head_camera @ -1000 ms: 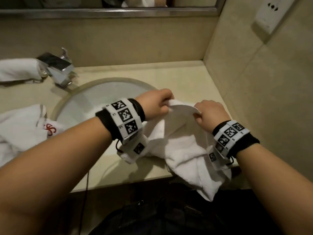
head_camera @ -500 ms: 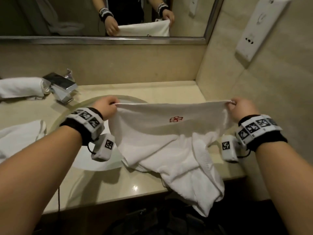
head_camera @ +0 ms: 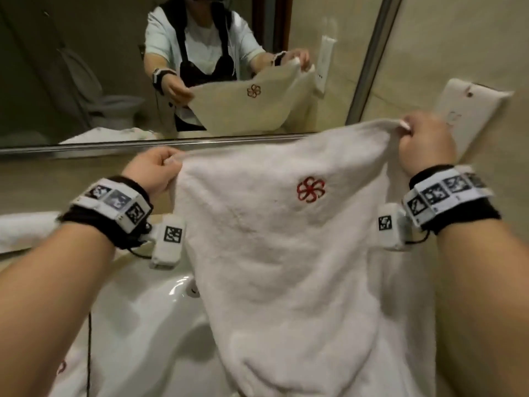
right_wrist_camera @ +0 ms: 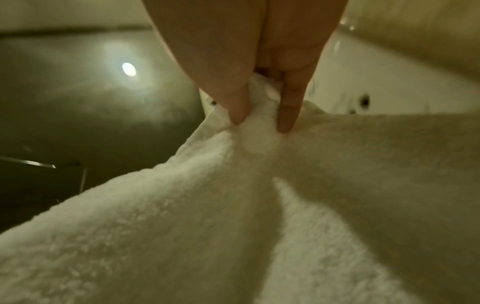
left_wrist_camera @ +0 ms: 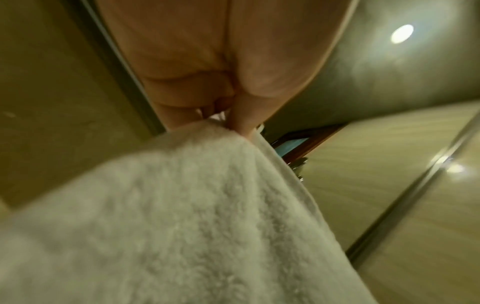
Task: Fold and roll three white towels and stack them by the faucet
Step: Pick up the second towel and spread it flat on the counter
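A white towel [head_camera: 286, 253] with a red flower emblem hangs spread in the air in front of me, above the sink. My left hand [head_camera: 160, 170] pinches its upper left corner and my right hand [head_camera: 418, 138] pinches its upper right corner, held higher. The left wrist view shows my thumb and fingers [left_wrist_camera: 241, 121] pinching the towel [left_wrist_camera: 182, 205] edge. In the right wrist view my fingers [right_wrist_camera: 285, 115] clamp a bunched corner of the towel [right_wrist_camera: 233, 226]. A rolled white towel [head_camera: 25, 227] lies on the counter at the far left, partly behind my left arm. The faucet is hidden.
The white sink basin [head_camera: 148, 325] lies below the hanging towel. Another white towel with a red emblem [head_camera: 64, 368] shows at the bottom left. The mirror [head_camera: 143, 67] runs along the back wall. A white wall fixture [head_camera: 469, 110] sits close behind my right hand.
Both hands have lifted the towel from the counter edge and drawn apart, so it now hangs spread at mirror height. My view has tilted upward.
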`<state>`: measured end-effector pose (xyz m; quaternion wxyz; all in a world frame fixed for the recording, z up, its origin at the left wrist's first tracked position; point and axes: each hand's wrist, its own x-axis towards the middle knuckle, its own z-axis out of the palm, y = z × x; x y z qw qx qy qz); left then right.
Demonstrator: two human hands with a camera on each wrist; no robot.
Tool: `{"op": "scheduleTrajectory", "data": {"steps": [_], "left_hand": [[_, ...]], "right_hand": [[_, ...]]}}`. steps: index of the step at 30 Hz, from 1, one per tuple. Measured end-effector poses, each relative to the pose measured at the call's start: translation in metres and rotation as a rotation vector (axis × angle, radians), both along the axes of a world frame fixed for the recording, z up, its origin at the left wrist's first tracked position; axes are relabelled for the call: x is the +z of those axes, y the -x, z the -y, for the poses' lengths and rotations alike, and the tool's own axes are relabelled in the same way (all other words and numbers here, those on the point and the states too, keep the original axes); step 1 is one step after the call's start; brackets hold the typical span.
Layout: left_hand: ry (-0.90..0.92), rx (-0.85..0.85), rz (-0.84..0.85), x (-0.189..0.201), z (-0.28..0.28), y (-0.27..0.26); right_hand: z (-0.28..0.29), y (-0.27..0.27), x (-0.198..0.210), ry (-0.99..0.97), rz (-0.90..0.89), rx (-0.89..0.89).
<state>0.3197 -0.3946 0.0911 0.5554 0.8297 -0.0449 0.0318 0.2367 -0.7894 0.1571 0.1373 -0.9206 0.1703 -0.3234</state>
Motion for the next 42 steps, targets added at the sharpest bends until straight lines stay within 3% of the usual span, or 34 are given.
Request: {"op": "scheduleTrajectory", "data": {"steps": [4, 10, 16, 22, 25, 27, 30, 33, 38, 42], "left_hand": [[-0.187, 0.021, -0.082, -0.073, 0.009, -0.047], [-0.203, 0.100, -0.299, -0.164, 0.024, -0.109], [-0.403, 0.098, -0.327, -0.195, 0.026, -0.127], [-0.497, 0.057, -0.301, -0.183, 0.029, -0.110], [-0.581, -0.023, -0.210, -0.156, 0.031, -0.082], [-0.536, -0.133, -0.163, -0.137, 0.037, -0.054], [-0.479, -0.362, -0.137, -0.109, 0.052, 0.017], [-0.587, -0.621, -0.092, -0.101, 0.069, 0.088], [-0.767, -1.044, -0.097, -0.122, 0.092, 0.195], [-0.873, -1.075, -0.086, -0.153, 0.097, 0.240]], "right_hand": [[0.002, -0.056, -0.075, 0.012, -0.243, 0.036], [0.026, -0.121, -0.181, -0.024, -0.579, -0.006], [0.032, -0.150, -0.218, -0.059, -0.674, -0.067], [0.016, -0.139, -0.217, -0.175, -0.693, -0.050], [0.006, -0.113, -0.190, -0.141, -0.647, 0.070], [-0.006, -0.090, -0.170, -0.132, -0.610, 0.167], [-0.031, -0.029, -0.143, -0.128, -0.555, 0.316], [-0.057, 0.041, -0.134, -0.157, -0.513, 0.424], [-0.092, 0.168, -0.166, -0.157, -0.650, 0.595], [-0.111, 0.245, -0.212, -0.154, -0.910, 0.620]]}}
